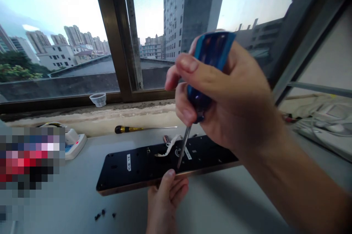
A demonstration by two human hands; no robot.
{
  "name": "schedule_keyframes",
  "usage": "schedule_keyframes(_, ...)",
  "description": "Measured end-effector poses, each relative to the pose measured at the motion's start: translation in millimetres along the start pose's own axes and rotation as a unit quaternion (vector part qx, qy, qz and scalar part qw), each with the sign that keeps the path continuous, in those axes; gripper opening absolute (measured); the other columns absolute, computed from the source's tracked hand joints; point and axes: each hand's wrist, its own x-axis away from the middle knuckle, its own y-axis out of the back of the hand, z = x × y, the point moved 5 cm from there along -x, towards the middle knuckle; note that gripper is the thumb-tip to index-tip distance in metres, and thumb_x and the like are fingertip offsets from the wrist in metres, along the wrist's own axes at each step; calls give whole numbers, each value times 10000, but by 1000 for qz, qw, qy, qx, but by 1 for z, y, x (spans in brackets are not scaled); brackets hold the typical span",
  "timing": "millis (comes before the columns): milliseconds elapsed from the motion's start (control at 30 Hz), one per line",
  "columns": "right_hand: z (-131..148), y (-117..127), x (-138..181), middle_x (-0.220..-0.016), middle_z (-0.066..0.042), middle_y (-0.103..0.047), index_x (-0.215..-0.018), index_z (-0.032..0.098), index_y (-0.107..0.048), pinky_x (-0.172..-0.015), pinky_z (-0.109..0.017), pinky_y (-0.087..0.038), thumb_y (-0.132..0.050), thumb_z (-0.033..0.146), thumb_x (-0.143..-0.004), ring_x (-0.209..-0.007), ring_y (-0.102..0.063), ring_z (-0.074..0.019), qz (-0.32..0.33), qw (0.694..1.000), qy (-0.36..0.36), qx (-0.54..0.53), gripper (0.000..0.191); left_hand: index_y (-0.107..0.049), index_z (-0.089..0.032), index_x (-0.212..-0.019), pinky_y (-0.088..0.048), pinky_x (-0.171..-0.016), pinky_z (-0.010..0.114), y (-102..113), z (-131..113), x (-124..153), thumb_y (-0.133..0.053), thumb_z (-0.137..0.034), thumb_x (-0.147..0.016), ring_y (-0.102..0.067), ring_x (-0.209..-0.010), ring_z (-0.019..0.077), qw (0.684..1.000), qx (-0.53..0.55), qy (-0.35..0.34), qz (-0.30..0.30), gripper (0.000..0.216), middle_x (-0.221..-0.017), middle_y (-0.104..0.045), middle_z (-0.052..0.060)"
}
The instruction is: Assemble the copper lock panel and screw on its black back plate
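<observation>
Plainly my right hand (231,94) clenches the blue-handled screwdriver (210,52), tip on the long black metal panel (137,164) lying on the grey worktop (220,204); my left hand (165,197) pinches its near edge; stiff, weighty, I judge, best held by its edges.

screwdrivers: 2 are in view, blue-handled screwdriver (205,76) near right, yellow-handled screwdriver (143,128) far centre | black panel (143,166): 1, centre | plastic cup (98,99): 1, far left | small black screws (103,212): 3 lie near left | hands: 2, left hand (165,195) near centre, right hand (228,94) near right
</observation>
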Motion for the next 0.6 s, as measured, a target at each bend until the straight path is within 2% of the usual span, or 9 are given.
schedule_keyframes(67, -1, -5, -1, -673, 40, -506, -845, 217, -453, -346, -200, -325, -483, 330, -844, -416, -418, -73, 14, 1000, -15, 1, 117, -602, -76, -758, -558, -573, 195, 0, 1, -1, -561, -139, -797, -683, -591, 155, 1000, -1, -2, 9, 84, -612, -717, 92)
schedule_keyframes(167, -4, -12, 0, -716, 2, -502, -849, 185, -500, -484, -220, -412, -405, 459, -866, -586, -499, -102, 43, 998, -36, 0, 291, -593, -77, -760, -563, -595, 202, 1, 2, -2, -568, -145, -794, -687, -623, 163, 1000, -2, -1, 10, 80, -647, -721, 100)
schedule_keyframes(233, -3, -13, 0, -747, 10, -517, -803, 179, -475, -529, -216, -442, -490, 400, -844, -616, -532, -95, 32, 999, -20, 12, 225, -584, -77, -775, -563, -599, 202, 2, 3, -3, -575, -146, -790, -686, -618, 161, 1000, -2, 1, 6, 72, -644, -719, 98)
schedule_keyframes(333, -2, -11, 0, -766, 33, -532, -857, 207, -426, -441, -197, -399, -607, 366, -770, -510, -495, -70, -12, 1000, -9, 21, 256, -576, -92, -787, -563, -589, 200, 2, 2, -3, -576, -151, -791, -682, -592, 152, 1000, -1, 0, 6, 60, -619, -715, 80)
schedule_keyframes(400, -5, -10, -1, -754, 23, -531, -902, 216, -451, -418, -200, -360, -542, 446, -796, -509, -470, -78, -16, 999, -35, 25, 269, -581, -97, -783, -563, -583, 205, 1, 2, -2, -568, -157, -796, -683, -587, 155, 1000, 3, 4, 11, 62, -611, -714, 79)
schedule_keyframes(467, -6, -8, -1, -742, 8, -529, -868, 202, -500, -483, -206, -396, -437, 453, -850, -598, -506, -96, -11, 998, -44, 32, 260, -589, -94, -756, -562, -581, 205, 0, 1, -2, -564, -151, -798, -683, -587, 155, 1000, 8, 7, 13, 76, -600, -712, 81)
schedule_keyframes(533, -5, -7, -1, -750, 15, -536, -795, 187, -485, -550, -208, -434, -476, 372, -848, -655, -546, -99, -12, 999, -30, 35, 192, -589, -98, -720, -561, -575, 202, 0, 1, -1, -567, -136, -793, -679, -573, 149, 1000, 13, 7, 6, 85, -579, -707, 73)
schedule_keyframes(600, -2, -4, 0, -761, 35, -541, -794, 194, -432, -503, -198, -431, -577, 303, -792, -576, -540, -80, -30, 999, -6, 29, 181, -582, -108, -701, -560, -572, 202, 0, 0, -1, -569, -127, -790, -676, -562, 145, 1000, 12, 4, -3, 92, -565, -704, 65)
